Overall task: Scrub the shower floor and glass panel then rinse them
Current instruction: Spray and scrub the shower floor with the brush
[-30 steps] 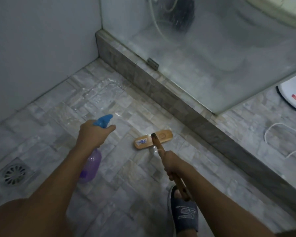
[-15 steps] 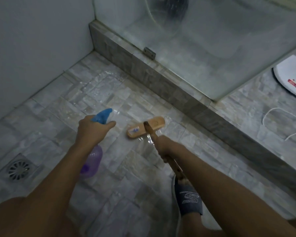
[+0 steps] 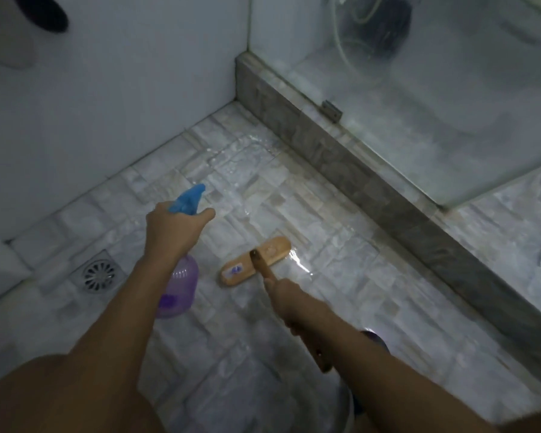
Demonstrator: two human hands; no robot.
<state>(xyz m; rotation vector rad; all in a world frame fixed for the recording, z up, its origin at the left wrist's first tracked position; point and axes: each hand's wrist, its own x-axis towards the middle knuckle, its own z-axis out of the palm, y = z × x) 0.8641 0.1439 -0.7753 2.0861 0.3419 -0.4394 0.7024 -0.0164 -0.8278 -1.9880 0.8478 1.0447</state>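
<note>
Wet grey stone-tile floor (image 3: 247, 182) lies open between the wooden long-handled brush (image 3: 275, 248) and the far corner. It is hemmed by a white wall (image 3: 122, 104) at left and, at right, a raised grey stone kerb (image 3: 356, 170) carrying the clouded glass panel (image 3: 434, 104). A round metal drain (image 3: 99, 275) sits near left.

Single view, head-worn, wide-angle. It looks forward and steeply down from above onto the shower floor (image 3: 341, 245), which fills the middle and lower frame.

Both forearms enter from the bottom edge. The left hand (image 3: 172, 232), gripping the spray bottle (image 3: 178, 289), sits left of centre. The right hand (image 3: 283, 293), holding the handle of the brush (image 3: 274, 249), sits near centre and lower.

The wall (image 3: 122, 89) takes the upper left and the glass panel (image 3: 434, 104) the upper right, with the tiled curb (image 3: 372, 189) running diagonally beneath it. The drain (image 3: 99, 275) lies toward the left edge.

Straight lines bow toward the frame edges. The arms are nearest the lens and the floor corner is farthest. Edges are slightly blurred.
</note>
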